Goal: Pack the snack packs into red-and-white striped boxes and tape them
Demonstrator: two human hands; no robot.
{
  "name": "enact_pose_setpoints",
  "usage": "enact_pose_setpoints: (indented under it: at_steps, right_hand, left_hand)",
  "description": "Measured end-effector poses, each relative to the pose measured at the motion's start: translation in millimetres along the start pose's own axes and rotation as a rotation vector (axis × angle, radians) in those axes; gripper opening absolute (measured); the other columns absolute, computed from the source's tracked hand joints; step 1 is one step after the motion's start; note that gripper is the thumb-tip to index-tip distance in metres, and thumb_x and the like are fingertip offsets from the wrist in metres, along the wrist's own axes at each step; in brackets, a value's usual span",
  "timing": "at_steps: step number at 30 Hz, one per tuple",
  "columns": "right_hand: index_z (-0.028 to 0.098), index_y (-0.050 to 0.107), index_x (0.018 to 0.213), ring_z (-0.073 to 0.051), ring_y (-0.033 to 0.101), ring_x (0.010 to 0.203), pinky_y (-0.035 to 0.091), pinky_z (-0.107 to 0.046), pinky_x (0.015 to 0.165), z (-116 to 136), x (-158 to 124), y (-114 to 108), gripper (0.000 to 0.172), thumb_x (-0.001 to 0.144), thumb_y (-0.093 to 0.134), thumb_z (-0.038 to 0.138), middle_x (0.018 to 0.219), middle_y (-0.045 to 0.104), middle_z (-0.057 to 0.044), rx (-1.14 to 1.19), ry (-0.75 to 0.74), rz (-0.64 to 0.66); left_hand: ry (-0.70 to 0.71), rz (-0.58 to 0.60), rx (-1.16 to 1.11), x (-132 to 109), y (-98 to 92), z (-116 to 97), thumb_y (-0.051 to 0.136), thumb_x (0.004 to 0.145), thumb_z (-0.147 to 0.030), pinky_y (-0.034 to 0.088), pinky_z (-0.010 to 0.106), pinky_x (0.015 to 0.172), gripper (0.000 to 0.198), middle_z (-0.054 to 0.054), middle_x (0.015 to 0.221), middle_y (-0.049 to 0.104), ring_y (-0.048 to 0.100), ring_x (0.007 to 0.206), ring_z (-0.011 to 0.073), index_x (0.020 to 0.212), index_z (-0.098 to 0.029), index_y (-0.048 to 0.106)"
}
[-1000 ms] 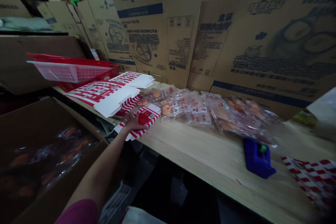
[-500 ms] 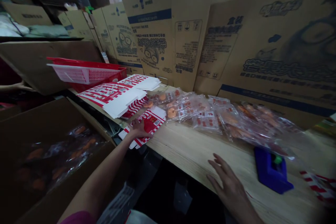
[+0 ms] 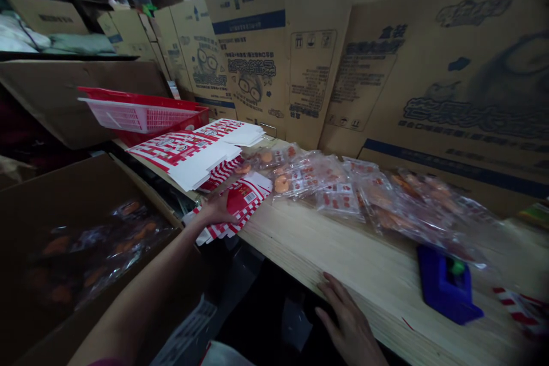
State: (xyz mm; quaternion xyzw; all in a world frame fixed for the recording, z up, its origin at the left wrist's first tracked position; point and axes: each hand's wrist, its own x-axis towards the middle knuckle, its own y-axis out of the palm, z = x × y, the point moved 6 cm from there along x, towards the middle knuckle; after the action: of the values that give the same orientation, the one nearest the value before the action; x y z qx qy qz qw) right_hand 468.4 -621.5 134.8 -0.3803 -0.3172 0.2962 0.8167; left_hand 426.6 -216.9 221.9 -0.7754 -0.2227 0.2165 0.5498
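My left hand [image 3: 213, 211] reaches onto a pile of folded-flat red-and-white cartons [image 3: 249, 193] at the table's near edge, thumb on the near side and the other fingers partly hidden. The top carton shows a barcode, and the pile's near end is fanned out. My right hand [image 3: 346, 315] is at the table's front edge with its fingers apart, holding nothing. Just beyond the left hand lies a larger stack of printed white-and-red cartons [image 3: 193, 154]. Clear plastic packets with orange pieces [image 3: 300, 178] run along the back of the table.
A blue tape dispenser [image 3: 446, 289] stands to the right, near a red-striped piece [image 3: 521, 306]. Red and pink baskets [image 3: 146, 114] sit at the far left. An open cardboard box [image 3: 141, 183] at lower left holds more packets. Printed cardboard sheets [image 3: 309, 51] wall the back.
My left hand has moved slightly left, and the cartons beneath it have slid and fanned out. My right hand has drawn back toward the table's front edge.
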Motion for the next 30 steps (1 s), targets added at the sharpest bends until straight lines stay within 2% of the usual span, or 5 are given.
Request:
enact_pose_setpoints:
  at_steps: [9, 12, 16, 24, 30]
  right_hand:
    - [0.024, 0.056, 0.127, -0.029, 0.06, 0.116, 0.047, -0.051, 0.102, 56.0, 56.0, 11.9, 0.049, 0.082, 0.065, 0.041, 0.126, 0.062, -0.013, 0.712, 0.242, 0.092]
    - [0.023, 0.046, 0.133, -0.028, 0.057, 0.119, 0.046, -0.048, 0.102, 72.9, 78.3, 3.2, 0.065, 0.077, 0.072, 0.043, 0.132, 0.057, -0.013, 1.014, 0.263, 0.008]
    - [0.02, 0.059, 0.114, -0.027, 0.065, 0.103, 0.05, -0.044, 0.096, 63.9, 76.9, -6.5, 0.048, 0.073, 0.077, 0.038, 0.115, 0.068, -0.01, 1.161, 0.357, -0.051]
    - [0.018, 0.071, 0.09, -0.024, 0.069, 0.081, 0.055, -0.036, 0.077, 9.8, 29.0, -17.9, 0.027, 0.07, 0.079, 0.035, 0.092, 0.075, -0.005, 1.111, 0.53, -0.255]
    - [0.02, 0.073, 0.091, -0.024, 0.07, 0.084, 0.054, -0.038, 0.08, -0.7, 23.5, -19.1, 0.026, 0.069, 0.08, 0.032, 0.095, 0.075, -0.004, 1.158, 0.572, -0.28]
  left_hand:
    - [0.257, -0.302, -0.154, -98.3, -25.9, -61.6, 0.074, 0.058, -0.043, 0.043, 0.044, 0.099, 0.105, 0.018, 0.136, 0.049, 0.051, 0.12, 0.0367, 0.143, -0.015, 0.02]
    - [0.364, -0.18, -0.298, -123.3, 6.1, -93.2, 0.077, 0.057, -0.038, 0.044, 0.045, 0.1, 0.104, 0.017, 0.134, 0.051, 0.051, 0.121, 0.0358, 0.143, -0.019, 0.022]
    - [0.398, -0.08, -0.479, -141.0, 44.8, -115.2, 0.08, 0.055, -0.033, 0.042, 0.048, 0.102, 0.102, 0.016, 0.135, 0.05, 0.049, 0.123, 0.0349, 0.141, -0.02, 0.028]
    - [0.072, 0.451, -1.286, -142.4, 99.8, -123.3, 0.078, 0.065, -0.039, 0.056, 0.037, 0.069, 0.041, 0.009, 0.083, 0.073, 0.068, 0.073, 0.0253, 0.093, -0.011, 0.068]
    - [-0.077, 0.463, -1.507, -153.3, 115.3, -131.1, 0.075, 0.071, -0.045, 0.051, 0.026, 0.057, 0.033, 0.004, 0.063, 0.069, 0.063, 0.057, 0.017, 0.073, -0.012, 0.069]
